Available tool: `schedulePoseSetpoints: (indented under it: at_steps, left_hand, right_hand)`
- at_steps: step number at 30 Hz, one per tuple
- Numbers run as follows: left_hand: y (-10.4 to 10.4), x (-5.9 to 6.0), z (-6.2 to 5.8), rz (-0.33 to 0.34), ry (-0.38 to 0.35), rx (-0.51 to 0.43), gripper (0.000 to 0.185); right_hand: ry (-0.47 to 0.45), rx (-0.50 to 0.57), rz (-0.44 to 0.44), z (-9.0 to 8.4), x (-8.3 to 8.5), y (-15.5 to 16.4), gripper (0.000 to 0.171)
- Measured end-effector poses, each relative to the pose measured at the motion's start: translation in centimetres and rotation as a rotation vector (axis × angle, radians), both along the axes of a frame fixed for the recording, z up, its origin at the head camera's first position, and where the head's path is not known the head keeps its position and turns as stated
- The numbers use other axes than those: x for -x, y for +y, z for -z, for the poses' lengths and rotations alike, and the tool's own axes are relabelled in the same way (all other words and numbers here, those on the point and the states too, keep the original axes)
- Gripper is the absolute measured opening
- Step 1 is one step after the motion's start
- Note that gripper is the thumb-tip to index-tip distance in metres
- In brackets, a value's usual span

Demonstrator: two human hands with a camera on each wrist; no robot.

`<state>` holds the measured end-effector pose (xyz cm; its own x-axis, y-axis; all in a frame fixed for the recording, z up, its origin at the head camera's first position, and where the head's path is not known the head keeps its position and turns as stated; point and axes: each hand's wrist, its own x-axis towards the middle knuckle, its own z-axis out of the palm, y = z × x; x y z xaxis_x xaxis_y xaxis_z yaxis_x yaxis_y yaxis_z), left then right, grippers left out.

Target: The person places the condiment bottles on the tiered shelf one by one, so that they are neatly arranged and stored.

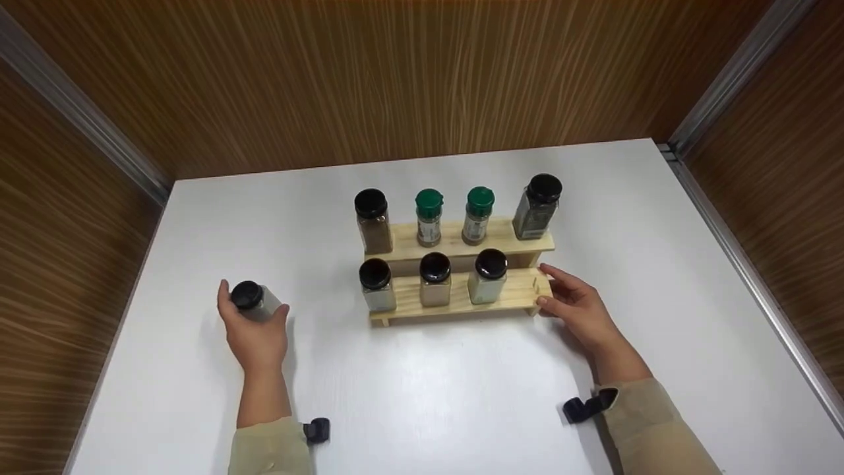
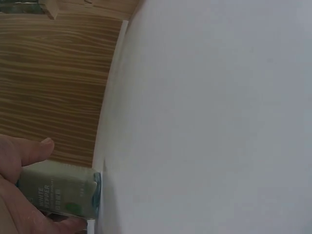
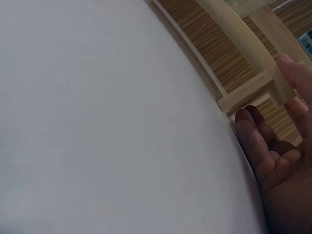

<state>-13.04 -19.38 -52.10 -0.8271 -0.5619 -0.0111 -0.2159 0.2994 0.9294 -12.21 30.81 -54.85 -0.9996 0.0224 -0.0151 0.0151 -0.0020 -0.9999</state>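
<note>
From the head view, the left hand (image 1: 254, 330) is closed round a small jar (image 1: 256, 301) with a black lid, which stands on the white tabletop (image 1: 422, 389) well to the left of a wooden rack (image 1: 455, 277). Thumb and fingers wrap the jar from both sides. The right hand (image 1: 575, 309) rests at the right end of the rack's lower step, fingers lightly bent against the wood, holding nothing else. The lower step carries three black-lidded jars (image 1: 434, 278); the upper step carries two green-lidded bottles (image 1: 453, 215) between two taller black-lidded jars (image 1: 537, 206). Wood-grain walls (image 1: 395, 79) surround the tabletop.

In the left wrist view, the jar (image 2: 61, 192) sits in the hand's grip, thumb (image 2: 29, 151) above it and a finger below, its base on or just at the tabletop (image 2: 209, 122). Its label reads white pepper.

In the right wrist view, the fingers (image 3: 253, 141) curl beside the rack's end post (image 3: 253, 90), one fingertip touching the wood; this hand's grip is loose and relaxed on the rack's corner.
</note>
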Motion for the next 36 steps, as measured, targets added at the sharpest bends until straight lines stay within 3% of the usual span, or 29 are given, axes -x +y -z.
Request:
schedulePoseSetpoints:
  at_steps: [8, 12, 22, 29, 36]
  left_hand:
    - [-0.3, 0.0, 0.5, 0.043, 0.032, -0.045, 0.110]
    - [-0.4, -0.1, 0.5, 0.081, 0.025, -0.053, 0.104]
    - [-0.3, 0.0, 0.8, 0.096, -0.008, -0.116, 0.084]
    - [0.5, 0.1, 1.1, 0.121, -0.010, -0.072, 0.078]
    - [0.9, 0.3, 1.1, 0.125, -0.008, -0.079, 0.084]
  right_hand:
    - [-0.006, 0.009, 0.008, -0.2, -0.1, 0.0, 0.064]
    - [-0.006, 0.000, 0.011, -0.2, -0.1, 0.0, 0.064]
    - [-0.015, -0.013, 0.004, -0.2, 0.0, -0.1, 0.063]
    - [-0.013, -0.027, -0.003, -0.3, 0.0, -0.1, 0.064]
    - [-0.011, -0.032, 0.006, -0.3, 0.0, -0.2, 0.061]
